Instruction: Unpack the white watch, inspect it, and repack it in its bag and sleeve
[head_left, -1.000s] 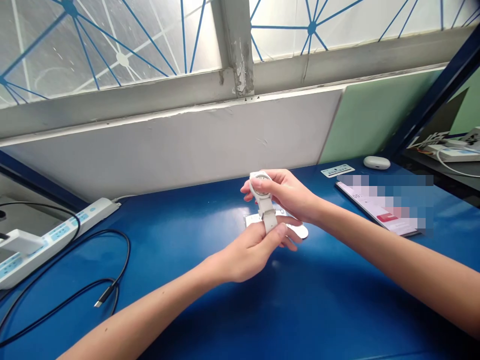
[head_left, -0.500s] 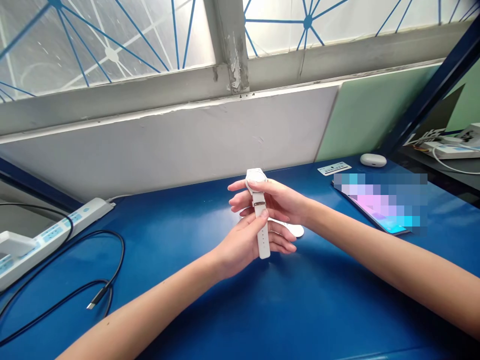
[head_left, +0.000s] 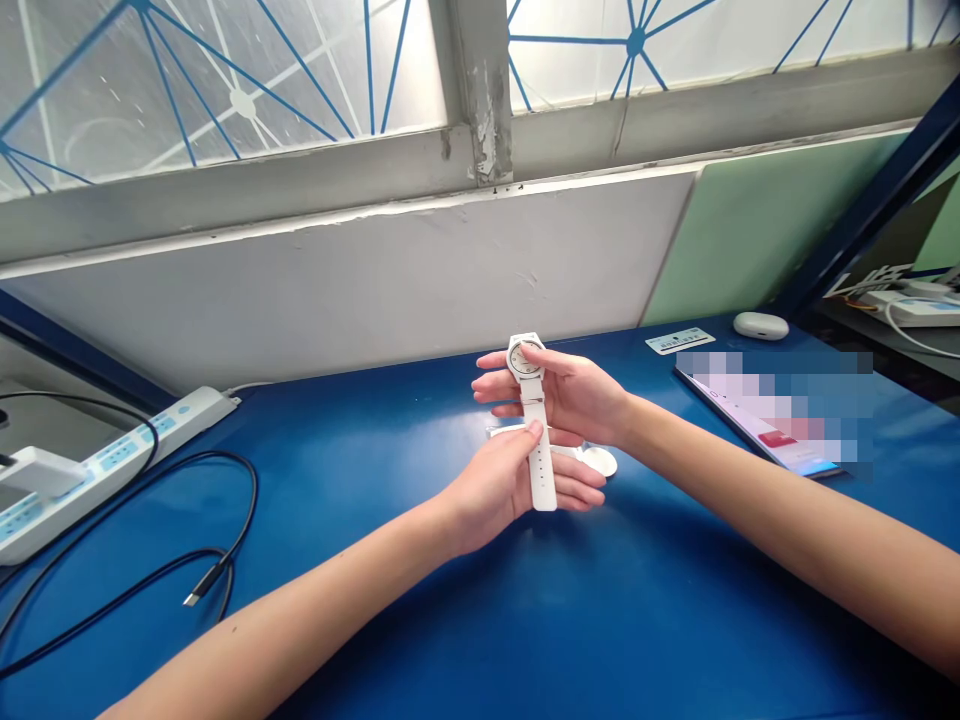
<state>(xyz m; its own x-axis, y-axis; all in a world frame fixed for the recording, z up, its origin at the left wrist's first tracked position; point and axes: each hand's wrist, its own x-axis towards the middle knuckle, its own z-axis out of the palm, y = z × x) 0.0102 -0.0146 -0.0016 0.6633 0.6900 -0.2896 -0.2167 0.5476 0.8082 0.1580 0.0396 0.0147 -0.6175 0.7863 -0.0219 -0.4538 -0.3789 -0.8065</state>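
A white wristwatch (head_left: pixel 525 359) is held up above the blue table, its dial facing me and its strap hanging down. My right hand (head_left: pixel 581 392) grips the watch at its case, thumb on the dial and fingers behind. Lower down, my left hand (head_left: pixel 501 482) pinches the perforated strap between its thumb and the fingers behind it. Behind the hands, a white object with a round end (head_left: pixel 599 461) lies on the table, mostly hidden, so its kind is unclear.
On the left lie a white power strip (head_left: pixel 120 460) and a looped black cable (head_left: pixel 251 490). A phone-like device with a lit, blurred screen (head_left: pixel 780 435), a white card (head_left: pixel 679 341) and a white earbud case (head_left: pixel 760 326) sit at the right. A wall panel (head_left: pixel 360 290) borders the blue table (head_left: pixel 480 640).
The whole view has shifted slightly, so things appear farther right. The right thumb has moved on the dial, showing more of it. Both hands keep hold of the watch. The device's screen picture has changed.
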